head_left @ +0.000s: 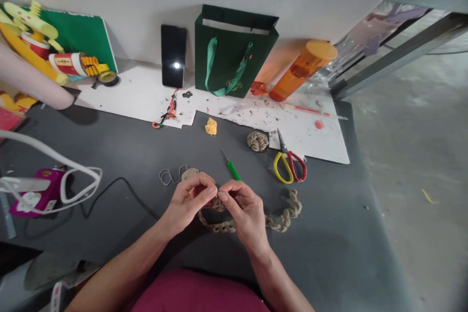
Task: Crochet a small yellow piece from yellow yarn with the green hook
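Over the dark table my left hand (193,200) and my right hand (244,209) meet, thumbs and fingertips pinched close together on a tan crocheted strip. This curly crocheted strip (288,214) runs beneath both hands and trails out to the right. Behind my left hand lies a ball of tan yarn (190,173), partly covered, with a loose strand of yarn (166,177) looping to its left. A crochet hook with a green handle (233,169) rests just beyond my fingers. What exactly sits between the fingertips is mostly hidden.
Yellow-and-red-handled scissors (287,161) and a coiled tan crocheted rosette (258,141) lie to the right. Behind stand a phone (174,56), a green paper bag (234,53) and a leaning orange bottle (303,70). On the left are a purple box (42,192) and a white cable (54,151).
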A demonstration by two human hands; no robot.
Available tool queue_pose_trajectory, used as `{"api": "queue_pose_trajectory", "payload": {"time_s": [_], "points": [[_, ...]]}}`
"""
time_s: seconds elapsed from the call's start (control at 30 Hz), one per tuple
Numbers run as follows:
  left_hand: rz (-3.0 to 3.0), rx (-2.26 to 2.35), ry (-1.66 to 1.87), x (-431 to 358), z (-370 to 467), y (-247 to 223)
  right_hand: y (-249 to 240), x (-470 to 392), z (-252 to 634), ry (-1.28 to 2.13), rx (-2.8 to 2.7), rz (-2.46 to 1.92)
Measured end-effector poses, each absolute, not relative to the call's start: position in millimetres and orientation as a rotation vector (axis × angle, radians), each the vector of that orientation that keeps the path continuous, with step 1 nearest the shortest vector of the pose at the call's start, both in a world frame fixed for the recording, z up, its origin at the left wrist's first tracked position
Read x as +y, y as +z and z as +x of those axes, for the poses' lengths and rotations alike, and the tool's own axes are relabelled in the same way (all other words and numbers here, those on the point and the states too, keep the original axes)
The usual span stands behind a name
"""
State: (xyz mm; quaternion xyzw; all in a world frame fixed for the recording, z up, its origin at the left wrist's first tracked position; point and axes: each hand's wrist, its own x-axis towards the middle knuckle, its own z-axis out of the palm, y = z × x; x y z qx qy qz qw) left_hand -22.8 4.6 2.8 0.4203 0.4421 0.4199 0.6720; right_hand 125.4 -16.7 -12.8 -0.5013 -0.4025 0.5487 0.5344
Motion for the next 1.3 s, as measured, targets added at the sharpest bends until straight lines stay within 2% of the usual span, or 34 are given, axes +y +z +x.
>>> {"api": "queue_pose_trajectory", "payload": {"time_s": [0.27, 0.67, 1.3], "points": [[0.716, 0.997, 0.926, 4, -16, -1, -19, -18, 124, 1.35, -0.796, -1.124], [0.808, 1.066, 1.025, 6, -16, -4, -18, -16, 118, 1.453, -0.691, -1.11], [0.772, 0.932, 0.779, 15, -32, 0, -8, -19, 129, 0.915, -1.36, -1.086]]}}
